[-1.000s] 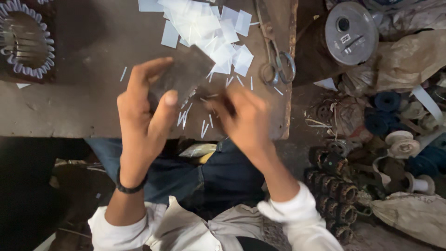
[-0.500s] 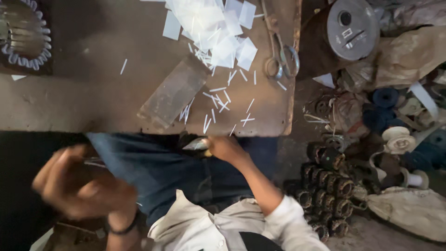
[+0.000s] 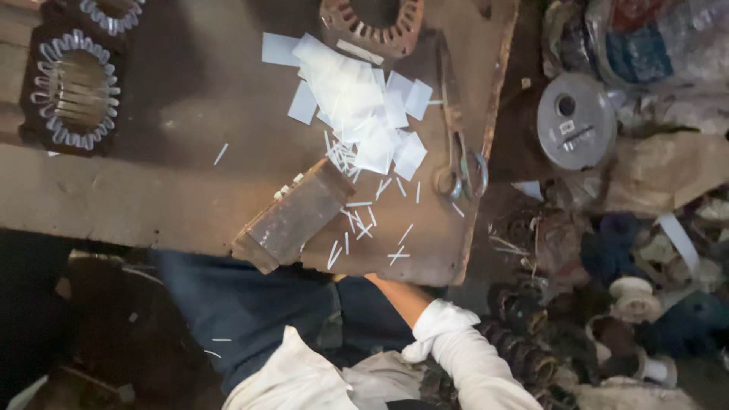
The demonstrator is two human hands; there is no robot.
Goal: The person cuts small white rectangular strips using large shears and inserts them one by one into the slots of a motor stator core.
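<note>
Neither hand shows. My right forearm (image 3: 399, 294), in a white sleeve, runs from the lower middle up under the near edge of the wooden board (image 3: 137, 205), and the board hides the hand. My left hand is out of frame. A rusty rectangular metal block (image 3: 292, 220) lies slantwise at the board's near edge, just left of the forearm. Thin white paper strips (image 3: 364, 224) are scattered around it. A heap of cut white paper pieces (image 3: 357, 106) lies farther back.
Scissors (image 3: 459, 163) lie by the board's right edge. A motor stator lined with white slips (image 3: 74, 87) sits far left, a rusty stator (image 3: 372, 23) at the top. A grey spool (image 3: 575, 121) and a jumble of coils and parts (image 3: 638, 288) fill the right side.
Both hands left the metal block on the board and dropped toward my lap. The left hand has gone out of view, the right has slid under the board's edge.
</note>
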